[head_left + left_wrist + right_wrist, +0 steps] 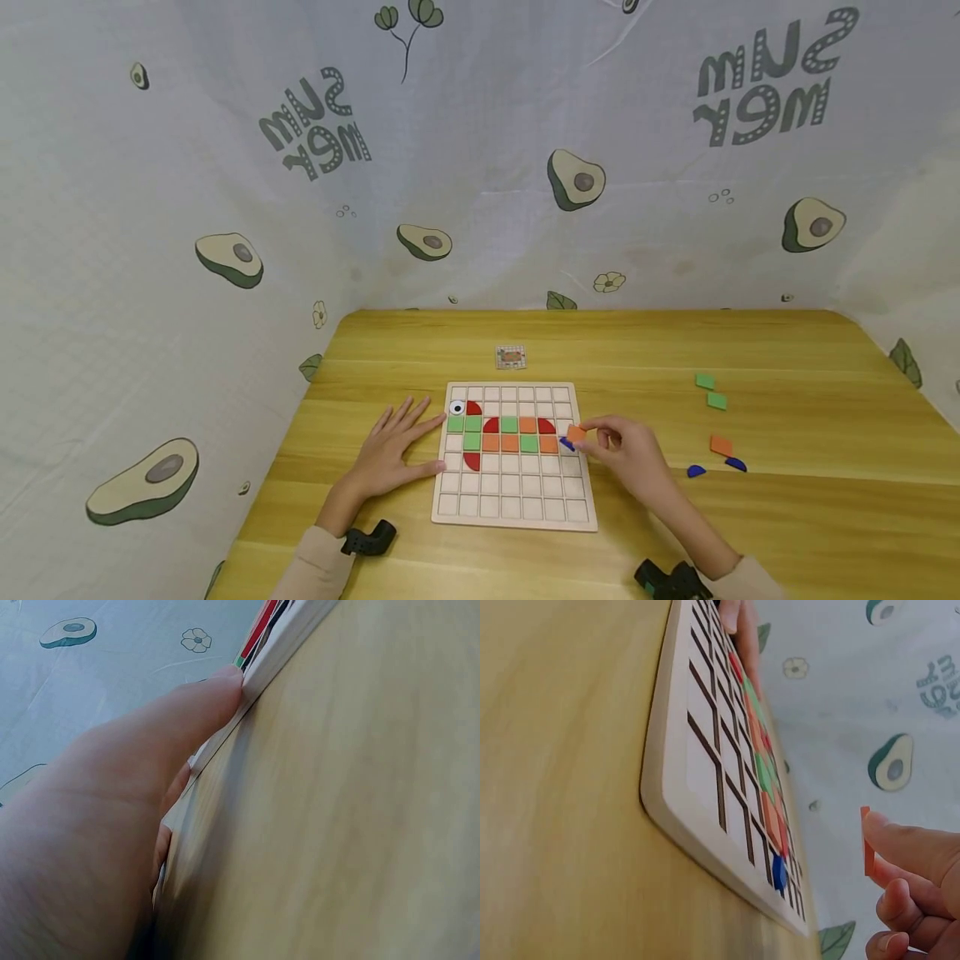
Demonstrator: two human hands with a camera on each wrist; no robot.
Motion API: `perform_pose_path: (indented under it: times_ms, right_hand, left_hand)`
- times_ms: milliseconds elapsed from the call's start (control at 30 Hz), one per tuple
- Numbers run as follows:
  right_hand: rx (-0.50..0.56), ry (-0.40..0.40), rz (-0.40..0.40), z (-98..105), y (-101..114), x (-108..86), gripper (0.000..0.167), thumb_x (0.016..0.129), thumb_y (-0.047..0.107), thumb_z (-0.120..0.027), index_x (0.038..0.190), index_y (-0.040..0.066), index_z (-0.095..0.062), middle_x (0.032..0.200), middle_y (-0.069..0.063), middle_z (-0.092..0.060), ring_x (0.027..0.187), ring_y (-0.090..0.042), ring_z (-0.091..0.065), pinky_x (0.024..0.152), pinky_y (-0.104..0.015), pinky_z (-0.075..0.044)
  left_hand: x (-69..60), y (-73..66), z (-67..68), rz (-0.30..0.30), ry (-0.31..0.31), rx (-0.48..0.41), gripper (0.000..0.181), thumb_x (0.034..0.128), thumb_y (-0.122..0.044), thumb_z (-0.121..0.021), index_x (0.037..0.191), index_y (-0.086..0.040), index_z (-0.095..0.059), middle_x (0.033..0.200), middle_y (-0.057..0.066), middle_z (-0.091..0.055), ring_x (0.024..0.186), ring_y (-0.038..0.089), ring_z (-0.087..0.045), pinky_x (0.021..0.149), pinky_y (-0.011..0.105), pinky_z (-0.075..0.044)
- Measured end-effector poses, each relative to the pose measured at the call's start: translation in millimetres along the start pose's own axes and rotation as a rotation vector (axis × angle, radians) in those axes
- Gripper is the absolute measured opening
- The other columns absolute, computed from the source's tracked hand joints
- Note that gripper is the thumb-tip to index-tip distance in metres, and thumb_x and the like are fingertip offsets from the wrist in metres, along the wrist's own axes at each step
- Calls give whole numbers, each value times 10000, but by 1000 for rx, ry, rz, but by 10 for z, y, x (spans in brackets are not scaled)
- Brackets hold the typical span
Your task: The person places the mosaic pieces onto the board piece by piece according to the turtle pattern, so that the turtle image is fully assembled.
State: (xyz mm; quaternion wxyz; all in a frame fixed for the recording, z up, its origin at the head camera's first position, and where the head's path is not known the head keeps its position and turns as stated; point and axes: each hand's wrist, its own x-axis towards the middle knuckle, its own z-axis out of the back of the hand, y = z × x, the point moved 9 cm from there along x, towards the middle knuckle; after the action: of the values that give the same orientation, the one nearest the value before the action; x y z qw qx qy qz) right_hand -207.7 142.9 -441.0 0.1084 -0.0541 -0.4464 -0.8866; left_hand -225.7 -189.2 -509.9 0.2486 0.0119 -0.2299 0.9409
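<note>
A pale wooden grid board (512,507) lies on the table with red, green and orange pieces and a white eye piece (457,407) set in its upper rows. My right hand (633,458) pinches an orange square tile (576,433) between thumb and fingers, raised above the board's right side. Seen from the right wrist, the tile (868,841) is edge-on and clear of the board. Below it, a blue piece (780,873) sits at the end of the coloured row. My left hand (390,452) is spread on the table, thumb and index finger touching the board's left edge.
Right of the board lie two green tiles (717,402), an orange tile (722,446) and two blue rounded pieces (696,471). A small picture card (511,357) is behind the board. A printed avocado cloth (495,250) hangs behind the wooden table (825,517).
</note>
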Motion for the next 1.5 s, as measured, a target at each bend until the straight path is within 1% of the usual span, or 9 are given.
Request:
perform_pose_path:
  times_ms: [167,300,467,600,700,833,967,1267,1500]
  right_hand:
    - [31,75,-21,-315,107,46,193,821,112,-820,975,21,-750,650,37,-455,577,-97,-367,515,-222,-299]
    - [60,114,9,-522,205,78,196,813,103,-825,967,11,-747,644,44,-461,581,-87,-382,517,-216,-315]
    - [86,137,57,-717,319,108,207,801,100,-836,957,-1,-744,639,63,-468,580,-65,-376,513,-213,-323]
    - [69,158,50,-850,359,109,222,802,119,-839,975,13,-751,612,68,-462,551,-54,-355,505,-203,-308]
    - [64,183,42,-944,369,102,220,805,128,-840,981,30,-752,603,66,-468,546,-52,-368,501,-202,-323]
    - [60,203,46,-1029,390,98,193,808,110,-837,956,29,-742,596,63,-464,555,-54,-395,505,-205,-338]
    - [40,197,54,-1077,401,103,187,807,99,-837,947,23,-739,587,65,-454,547,-49,-388,507,-203,-330]
    - [-1,196,44,-1159,404,91,173,794,101,-848,911,72,-724,585,70,-434,550,-48,-379,505,-199,-301]
    - [-19,185,35,-1191,400,101,174,794,102,-848,935,75,-750,577,70,-431,535,-43,-355,498,-198,-283]
  left_hand:
    - [6,-2,3,-2,-4,-1,775,871,-677,-603,1541,-344,-400,1645,30,-220,1513,318,-111,1181,580,-48]
    - [22,-12,13,-5,1,2,782,870,-679,-606,1543,-340,-396,1645,34,-215,1513,318,-107,1183,578,-44]
    - [46,-3,9,2,18,8,789,871,-680,-602,1551,-352,-370,1651,19,-191,1518,292,-83,1191,557,-26]
    - [54,13,-6,9,25,19,790,872,-688,-593,1554,-366,-356,1653,7,-181,1520,277,-75,1194,547,-20]
    - [58,14,-7,10,24,16,790,871,-688,-593,1553,-367,-358,1653,5,-180,1520,274,-72,1195,545,-18]
    - [62,3,1,9,21,10,789,870,-688,-596,1550,-360,-369,1653,12,-184,1520,283,-76,1194,548,-23]
    - [55,6,1,12,24,17,788,870,-690,-594,1549,-360,-372,1652,13,-184,1519,285,-78,1195,547,-22]
    - [14,-2,9,9,14,5,788,873,-677,-601,1546,-329,-389,1648,26,-202,1516,305,-95,1191,559,-28]
    - [5,4,6,10,14,2,786,875,-675,-598,1548,-327,-387,1648,29,-202,1516,308,-96,1189,567,-29]
